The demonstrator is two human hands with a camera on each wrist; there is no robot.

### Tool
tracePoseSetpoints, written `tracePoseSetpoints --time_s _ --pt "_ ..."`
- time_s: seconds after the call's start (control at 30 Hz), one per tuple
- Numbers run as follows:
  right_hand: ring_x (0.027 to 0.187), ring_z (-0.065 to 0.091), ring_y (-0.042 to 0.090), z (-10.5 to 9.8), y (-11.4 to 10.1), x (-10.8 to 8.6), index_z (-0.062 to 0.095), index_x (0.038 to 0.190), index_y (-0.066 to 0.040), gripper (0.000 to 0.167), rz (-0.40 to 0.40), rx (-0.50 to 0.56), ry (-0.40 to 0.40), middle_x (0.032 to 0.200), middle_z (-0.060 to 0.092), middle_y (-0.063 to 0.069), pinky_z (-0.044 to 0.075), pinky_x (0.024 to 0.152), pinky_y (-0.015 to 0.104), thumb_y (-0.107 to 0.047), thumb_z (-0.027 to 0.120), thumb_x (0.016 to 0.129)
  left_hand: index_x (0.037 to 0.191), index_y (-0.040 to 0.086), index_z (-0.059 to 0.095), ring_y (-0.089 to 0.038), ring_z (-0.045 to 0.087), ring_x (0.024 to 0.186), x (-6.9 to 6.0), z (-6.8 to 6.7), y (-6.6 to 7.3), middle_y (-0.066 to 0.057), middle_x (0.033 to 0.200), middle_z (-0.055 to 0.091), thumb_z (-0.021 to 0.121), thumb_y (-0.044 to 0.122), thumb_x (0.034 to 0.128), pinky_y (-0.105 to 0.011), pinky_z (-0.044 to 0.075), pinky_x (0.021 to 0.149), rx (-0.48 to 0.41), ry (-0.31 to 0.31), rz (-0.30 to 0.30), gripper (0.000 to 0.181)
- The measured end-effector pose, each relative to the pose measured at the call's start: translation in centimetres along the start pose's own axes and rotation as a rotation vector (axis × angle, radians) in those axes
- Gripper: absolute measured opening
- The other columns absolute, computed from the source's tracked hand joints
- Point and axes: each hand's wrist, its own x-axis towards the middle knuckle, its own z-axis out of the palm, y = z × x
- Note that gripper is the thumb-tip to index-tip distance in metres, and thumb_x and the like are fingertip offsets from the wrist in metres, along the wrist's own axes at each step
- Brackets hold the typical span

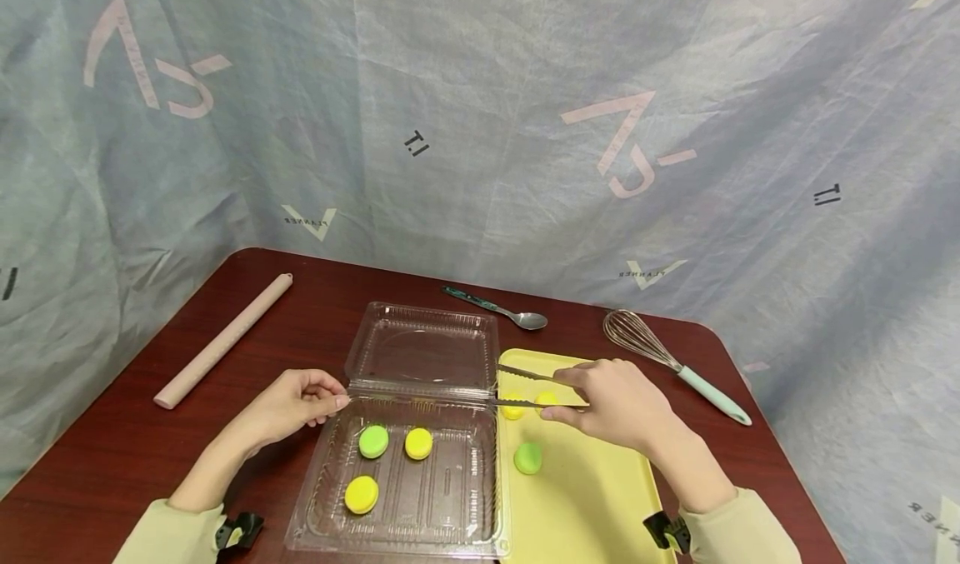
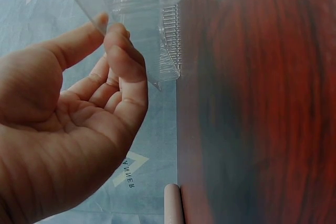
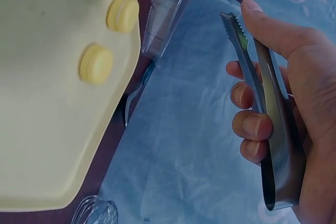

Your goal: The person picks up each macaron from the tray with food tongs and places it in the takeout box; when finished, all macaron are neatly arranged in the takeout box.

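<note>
A clear plastic container (image 1: 420, 518) stands open, its lid (image 1: 427, 351) folded back. Inside lie a green macaron (image 1: 373, 441) and two yellow macarons (image 1: 418, 443). My left hand (image 1: 288, 406) pinches the container's edge near the hinge, thumb against fingers, as the left wrist view shows. In my right hand (image 1: 618, 401) are metal tongs (image 3: 283, 177) with serrated tips, held apart with nothing between them. The tongs point left over the yellow tray (image 1: 592, 497). On that tray rest a green macaron (image 1: 528, 458) and two yellow ones (image 3: 96, 64), below the tongs.
A pale pink rolling pin (image 1: 225, 343) lies at the table's left. Behind the container is a spoon (image 1: 531, 321) with a dark green handle. A whisk (image 1: 705, 389) with a mint handle lies right of the tray. A printed grey cloth (image 1: 480, 131) hangs behind the table.
</note>
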Motion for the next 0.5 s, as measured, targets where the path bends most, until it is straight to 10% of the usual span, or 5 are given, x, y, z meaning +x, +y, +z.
tracePoseSetpoints --time_s 0.23,0.5 --pt "0.049 0.031 -0.002 -0.2 1.3 -1.0 0.058 0.076 -0.027 0.033 0.062 -0.007 -0.007 0.060 0.038 -0.019 0.025 0.046 0.022 -0.053 0.075 0.084 0.104 -0.007 0.065 -0.019 0.059 0.067 0.0 0.0 0.1 -0.006 0.080 0.063 0.070 0.013 0.0943 -0.029 0.050 0.060 -0.001 0.005 0.003 0.023" --pt "0.060 0.057 0.002 0.3 2.8 -2.2 0.076 0.101 -0.017 0.040 0.127 -0.013 -0.013 0.083 0.070 -0.010 0.045 0.053 0.027 -0.053 0.077 0.083 0.104 -0.008 0.065 -0.018 0.058 0.066 -0.1 0.0 0.1 -0.007 0.079 0.063 0.070 0.013 0.0940 -0.029 0.050 0.059 0.001 0.005 0.006 0.023"
